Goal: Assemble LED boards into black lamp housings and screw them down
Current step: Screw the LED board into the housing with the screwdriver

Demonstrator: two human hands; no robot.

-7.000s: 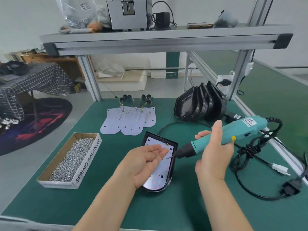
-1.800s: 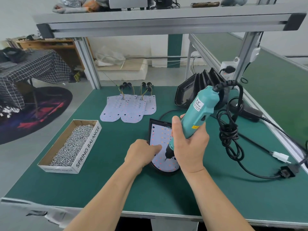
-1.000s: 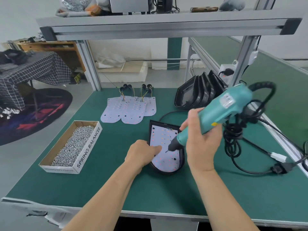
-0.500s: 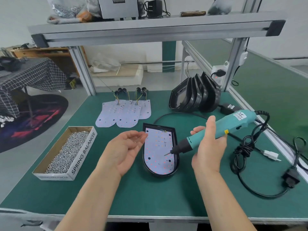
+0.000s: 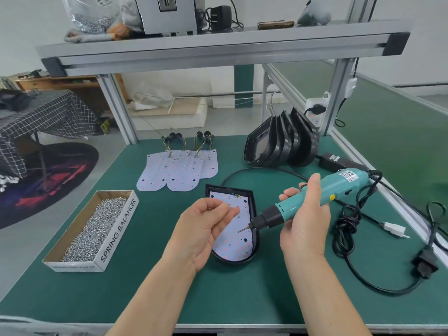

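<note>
Misalignment between screw and bit is judged the chief hazard here. The white LED board dotted with red [image 5: 232, 248] is seated inside the black, round-ended lamp housing [image 5: 229, 190], which lies flat on the green table [image 5: 169, 287] between the two hands. The teal electric screwdriver [image 5: 339, 183] is held nearly level in the right hand [image 5: 305, 219], whose grip is wrapped fully round the barrel, and its bit [image 5: 243, 229] is pointed towards the left hand [image 5: 206, 229]. That hand is held palm up above the board, its grip half closed with thumb drawn to fingertips. Whether a screw is pinched there cannot be told. A screw offered crookedly to the tip could be dropped onto the board or off the table. The housing is steadied by neither hand, so it could be shifted under driving pressure and the board scarred by a slipping bit. The black tangled cable [image 5: 349, 229] trailing from the tool could also be snagged.
</note>
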